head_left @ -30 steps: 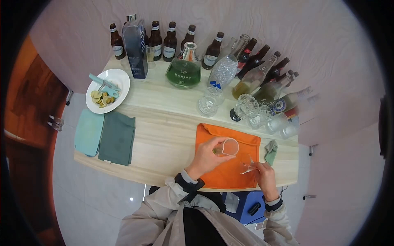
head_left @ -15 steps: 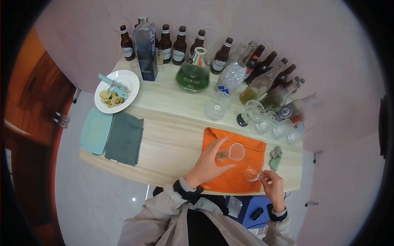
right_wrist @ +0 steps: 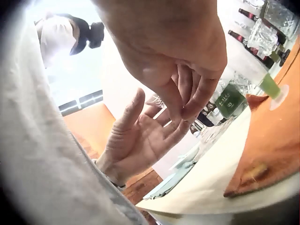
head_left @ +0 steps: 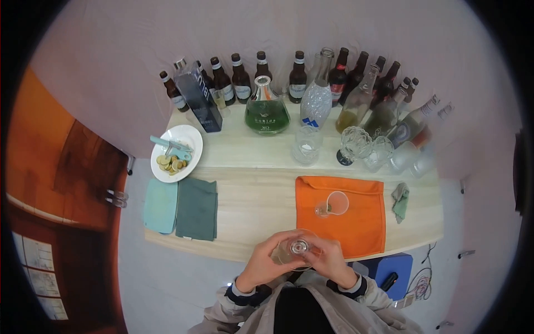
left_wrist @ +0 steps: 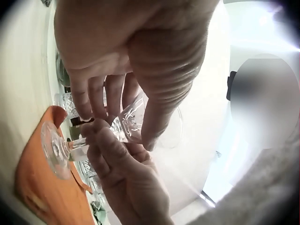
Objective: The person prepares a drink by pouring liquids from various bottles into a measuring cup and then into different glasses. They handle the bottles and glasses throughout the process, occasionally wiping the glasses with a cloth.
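Near the front table edge, both hands are on one clear stemmed glass [head_left: 299,246], its round foot facing the head camera. My left hand [head_left: 264,264] holds the bowl, the thumb on one side and the fingers round the other in the left wrist view. My right hand [left_wrist: 131,178] pinches the stem just below the bowl. Farther forward, another footed glass [head_left: 337,204] stands on the orange cloth [head_left: 359,234]. Green liquid [right_wrist: 270,86] shows low in it in the right wrist view.
Brown bottles [head_left: 297,78], a green decanter [head_left: 267,116] and a glittery bottle [head_left: 315,106] line the back. Several glasses [head_left: 306,147] stand before them. At left are a plate [head_left: 179,133] with lime slices, a teal board [head_left: 160,206] and a folded dark green cloth [head_left: 197,210]. A rag [head_left: 400,203] lies right.
My left hand has let go of the glass on the orange cloth and drawn back toward the body. My right hand has carried the stemmed glass left, and the left now holds it too.
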Demonstrator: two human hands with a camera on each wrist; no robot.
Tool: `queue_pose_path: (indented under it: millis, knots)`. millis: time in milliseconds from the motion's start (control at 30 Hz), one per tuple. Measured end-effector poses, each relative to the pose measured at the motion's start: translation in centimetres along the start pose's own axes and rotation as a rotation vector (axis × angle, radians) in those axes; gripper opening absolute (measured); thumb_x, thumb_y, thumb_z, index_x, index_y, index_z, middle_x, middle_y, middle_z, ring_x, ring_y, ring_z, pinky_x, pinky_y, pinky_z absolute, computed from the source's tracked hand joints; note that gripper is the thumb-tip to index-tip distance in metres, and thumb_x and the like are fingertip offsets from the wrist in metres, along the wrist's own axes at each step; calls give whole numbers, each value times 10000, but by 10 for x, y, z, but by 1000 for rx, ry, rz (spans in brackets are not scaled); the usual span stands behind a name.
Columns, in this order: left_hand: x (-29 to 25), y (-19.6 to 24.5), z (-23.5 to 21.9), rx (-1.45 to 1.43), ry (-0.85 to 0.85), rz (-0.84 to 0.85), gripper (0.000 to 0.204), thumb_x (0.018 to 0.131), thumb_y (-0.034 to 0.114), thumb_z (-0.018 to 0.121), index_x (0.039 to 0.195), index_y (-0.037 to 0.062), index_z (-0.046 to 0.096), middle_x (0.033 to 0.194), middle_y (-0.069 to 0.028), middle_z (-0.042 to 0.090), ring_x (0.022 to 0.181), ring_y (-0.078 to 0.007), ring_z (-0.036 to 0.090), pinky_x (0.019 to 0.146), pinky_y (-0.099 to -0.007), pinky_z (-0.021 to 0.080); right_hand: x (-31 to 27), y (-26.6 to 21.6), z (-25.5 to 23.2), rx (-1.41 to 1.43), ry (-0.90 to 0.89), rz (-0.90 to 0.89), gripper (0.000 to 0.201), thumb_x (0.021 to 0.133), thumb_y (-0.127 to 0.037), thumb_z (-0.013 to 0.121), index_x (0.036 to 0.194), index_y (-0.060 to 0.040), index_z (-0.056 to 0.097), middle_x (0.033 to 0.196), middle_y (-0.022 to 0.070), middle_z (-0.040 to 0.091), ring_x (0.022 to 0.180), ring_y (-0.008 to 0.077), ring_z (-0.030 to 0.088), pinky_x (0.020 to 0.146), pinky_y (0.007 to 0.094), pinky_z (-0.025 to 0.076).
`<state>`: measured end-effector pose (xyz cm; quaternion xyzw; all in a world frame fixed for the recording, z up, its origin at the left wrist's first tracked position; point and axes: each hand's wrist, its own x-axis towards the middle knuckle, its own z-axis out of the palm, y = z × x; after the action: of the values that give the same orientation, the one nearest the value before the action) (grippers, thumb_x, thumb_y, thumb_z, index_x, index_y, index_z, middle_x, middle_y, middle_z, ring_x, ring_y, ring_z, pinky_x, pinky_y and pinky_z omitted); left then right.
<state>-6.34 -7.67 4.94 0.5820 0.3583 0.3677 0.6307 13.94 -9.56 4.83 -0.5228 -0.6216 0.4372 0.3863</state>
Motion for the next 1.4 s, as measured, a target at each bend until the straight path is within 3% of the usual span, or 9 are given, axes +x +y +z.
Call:
queue_pose_path:
  millis: [300,367,400,533,733,967,1167,1267,1400]
  knots:
    - [51,4,-40,-82,312,127,671,790,-121,804,1358,-6,465,1385,-202,614,1303,-279,604,1124,-419,494,-6,13,-11,-131,179,-133,433,894,-72,776,1298,15,649,1054,201,751,888,330,767,801,383,604]
    - [82,4,-57,-7,356,153,647,794,-137,783,1339,-3,461,1380,-202,610,1291,-275,608,1111,-407,503,-25,45,-20,-194,198,-91,365,971,-50,718,1316,40,638,1102,146,760,931,205,777,770,313,623]
    - [97,3,-65,59,401,180,624,798,-153,762,1321,0,457,1375,-201,605,1280,-271,611,1098,-395,513,-32,44,-26,48,139,150,342,1048,-34,590,1386,22,578,1230,208,710,910,230,782,697,311,630]
    - [151,-10,-88,27,409,256,576,839,-138,748,1298,11,434,1394,-204,568,1284,-262,600,1071,-368,530,-38,46,-40,116,393,149,329,1118,-27,387,1386,51,560,1317,195,656,908,253,784,655,284,634]
    - [195,-27,-100,55,432,215,599,837,-139,759,1292,17,402,1366,-194,560,1279,-268,613,1029,-363,554,-43,43,-57,132,448,320,355,1026,51,508,1367,12,597,1186,142,727,690,152,717,555,262,550]
    - [212,-43,-103,50,420,212,615,832,-147,759,1294,26,392,1346,-182,557,1289,-277,610,1019,-371,565,-26,60,-62,-212,483,163,392,888,88,607,1269,11,660,1095,111,725,570,138,554,543,273,467]
    - [209,-49,-103,28,412,185,619,832,-175,733,1297,39,385,1359,-193,540,1308,-286,596,1017,-383,580,-2,54,-59,-171,489,46,518,827,69,721,1327,-7,608,1304,167,608,734,191,600,681,298,523]
    - [204,-52,-108,-4,405,168,656,838,-151,737,1372,42,410,1428,-182,536,1327,-278,570,1033,-355,543,9,56,-58,-204,399,32,651,788,28,809,1386,-10,554,1354,197,575,982,270,637,823,341,545]
    - [194,-54,-177,135,429,213,634,870,-79,725,1424,43,443,1445,-146,553,1371,-258,536,1127,-395,458,24,51,-54,-240,408,-12,735,761,-29,867,1407,-1,518,1353,207,576,1235,376,575,1002,425,509]
